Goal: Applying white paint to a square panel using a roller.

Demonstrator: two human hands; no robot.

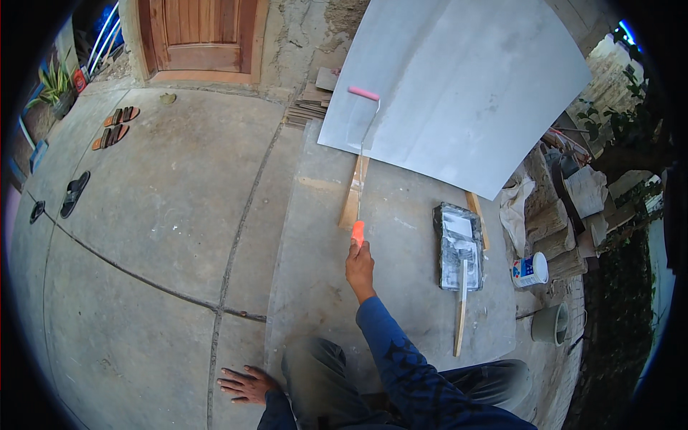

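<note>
My right hand (360, 268) is closed round the orange handle of a paint roller (358, 233). The roller's long wire frame reaches away from me to a pink sleeve (363, 93), which lies against the left part of a large pale grey sheet (459, 79). Wooden strips (355, 192) show under the sheet's near edge. Low on the left, my left hand (247, 385) is spread flat on the concrete floor. To the right of my right hand sits a black paint tray (438, 251) with white paint in it. A brush with a long wooden handle (461, 315) rests across its near end.
Right of the tray are a white paint tub (530, 270) lying tilted, a grey bucket (550, 325) and a heap of roofing-like sheets (555, 222). Sandals (111, 136) lie on the left floor. A wooden door (203, 36) and a potted plant (57, 89) stand farther back.
</note>
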